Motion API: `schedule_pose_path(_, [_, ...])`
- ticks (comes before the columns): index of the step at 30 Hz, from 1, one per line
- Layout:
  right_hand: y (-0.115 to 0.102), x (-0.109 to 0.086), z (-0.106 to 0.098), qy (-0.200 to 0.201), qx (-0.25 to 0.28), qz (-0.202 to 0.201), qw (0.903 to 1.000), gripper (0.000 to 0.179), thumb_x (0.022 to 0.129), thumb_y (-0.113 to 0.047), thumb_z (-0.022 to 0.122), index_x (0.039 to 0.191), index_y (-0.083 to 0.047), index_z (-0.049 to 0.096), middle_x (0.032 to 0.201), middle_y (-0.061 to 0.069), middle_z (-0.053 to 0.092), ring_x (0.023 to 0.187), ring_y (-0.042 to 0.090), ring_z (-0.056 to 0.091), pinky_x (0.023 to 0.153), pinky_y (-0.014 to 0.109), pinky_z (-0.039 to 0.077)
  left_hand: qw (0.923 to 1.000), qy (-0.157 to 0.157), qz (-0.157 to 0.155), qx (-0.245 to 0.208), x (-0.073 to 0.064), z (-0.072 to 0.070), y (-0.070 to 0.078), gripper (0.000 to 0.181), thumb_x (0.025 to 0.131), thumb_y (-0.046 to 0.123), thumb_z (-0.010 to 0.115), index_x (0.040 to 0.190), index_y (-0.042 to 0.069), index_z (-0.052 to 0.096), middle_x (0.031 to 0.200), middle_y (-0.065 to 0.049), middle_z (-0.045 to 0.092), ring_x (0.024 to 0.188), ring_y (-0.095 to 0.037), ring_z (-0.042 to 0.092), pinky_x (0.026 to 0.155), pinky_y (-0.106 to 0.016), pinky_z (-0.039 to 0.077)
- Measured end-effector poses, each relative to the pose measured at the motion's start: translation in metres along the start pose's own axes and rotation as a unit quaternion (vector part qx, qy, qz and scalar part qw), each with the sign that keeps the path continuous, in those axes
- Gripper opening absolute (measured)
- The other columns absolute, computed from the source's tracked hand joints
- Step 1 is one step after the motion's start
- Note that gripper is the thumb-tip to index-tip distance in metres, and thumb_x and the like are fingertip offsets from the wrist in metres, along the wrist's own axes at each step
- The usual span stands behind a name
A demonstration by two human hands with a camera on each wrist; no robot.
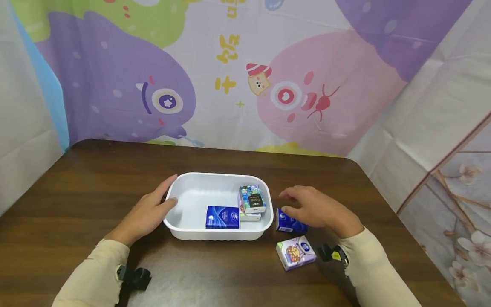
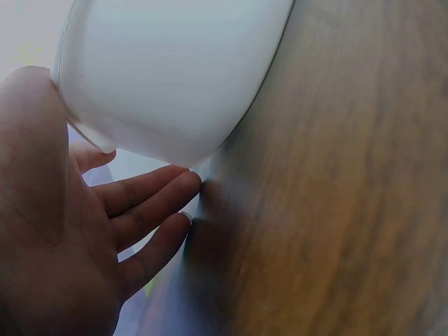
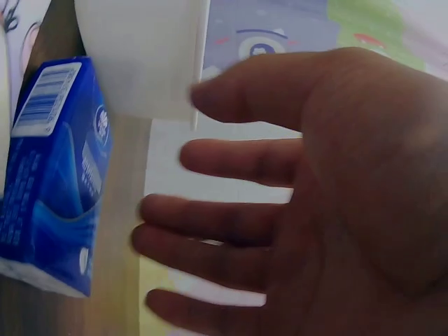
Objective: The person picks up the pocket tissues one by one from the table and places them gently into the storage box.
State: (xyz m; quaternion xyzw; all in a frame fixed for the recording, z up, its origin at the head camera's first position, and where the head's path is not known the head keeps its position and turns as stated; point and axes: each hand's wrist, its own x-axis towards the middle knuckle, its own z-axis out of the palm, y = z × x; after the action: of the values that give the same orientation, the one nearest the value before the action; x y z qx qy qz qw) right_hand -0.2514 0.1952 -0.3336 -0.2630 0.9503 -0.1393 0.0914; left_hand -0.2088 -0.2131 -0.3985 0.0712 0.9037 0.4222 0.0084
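My left hand [image 1: 147, 212] holds the left end of a white plastic basin [image 1: 215, 234], thumb over the rim and other fingers outside. In the left wrist view, several fingertips of that hand [image 2: 63, 224] reach down beside the basin wall near the tabletop. Inside lies a blue tissue pack [image 1: 222, 217]; right of it a blue-green tissue pack [image 1: 253, 200] rests on a paler pack [image 1: 250, 216]. My right hand [image 1: 316, 207] hovers with spread fingers over another blue tissue pack [image 1: 288, 223], gripping nothing. In the right wrist view, this blue pack [image 3: 59, 175] sits apart from the fingers.
A white and purple cartoon tissue pack [image 1: 295, 253] lies on the brown wooden table [image 1: 215, 273], nearer me than the blue pack. Behind the table hangs a cartoon-printed cloth [image 1: 226, 115]. Both wrists carry small black devices, such as the left one [image 1: 134, 277].
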Motion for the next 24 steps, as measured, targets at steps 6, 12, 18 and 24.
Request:
schedule_pose_path(6, [0.004, -0.001, 0.002, -0.052, -0.01, 0.0, 0.9986, 0.048, 0.093, -0.031, 0.072, 0.133, -0.007, 0.062, 0.125, 0.006, 0.065, 0.112, 0.022, 0.061, 0.099, 0.046, 0.048, 1.0, 0.001, 0.006, 0.007, 0.002, -0.001, 0.0, 0.065, 0.105, 0.035, 0.048, 0.162, 0.021, 0.019, 0.157, -0.022, 0.034, 0.135, -0.046, 0.042, 0.103, -0.067, 0.036])
schedule_pose_path(12, [0.003, -0.001, 0.006, -0.066, -0.02, 0.009, 0.9976, 0.051, 0.085, -0.035, 0.08, 0.128, -0.011, 0.066, 0.114, -0.002, 0.067, 0.098, 0.015, 0.061, 0.091, 0.042, 0.052, 0.9999, 0.001, 0.007, 0.009, 0.001, 0.002, -0.003, 0.065, 0.105, 0.034, 0.048, 0.162, 0.019, 0.019, 0.156, -0.023, 0.035, 0.134, -0.047, 0.043, 0.102, -0.067, 0.038])
schedule_pose_path(18, [0.001, -0.001, 0.01, -0.068, -0.042, 0.026, 0.9965, 0.052, 0.081, -0.036, 0.082, 0.125, -0.013, 0.067, 0.106, -0.003, 0.068, 0.092, 0.013, 0.062, 0.084, 0.041, 0.053, 0.9999, 0.003, 0.008, 0.012, 0.002, 0.002, -0.002, 0.065, 0.105, 0.033, 0.049, 0.162, 0.019, 0.02, 0.156, -0.024, 0.036, 0.133, -0.047, 0.044, 0.1, -0.067, 0.039])
schedule_pose_path(24, [0.001, 0.0, 0.013, -0.061, -0.065, 0.028, 0.9956, 0.051, 0.08, -0.037, 0.083, 0.124, -0.015, 0.068, 0.101, -0.007, 0.067, 0.088, 0.011, 0.061, 0.08, 0.037, 0.053, 0.9997, 0.005, 0.01, 0.02, 0.003, 0.002, -0.002, 0.065, 0.105, 0.034, 0.048, 0.162, 0.019, 0.02, 0.155, -0.025, 0.036, 0.132, -0.048, 0.045, 0.099, -0.067, 0.039])
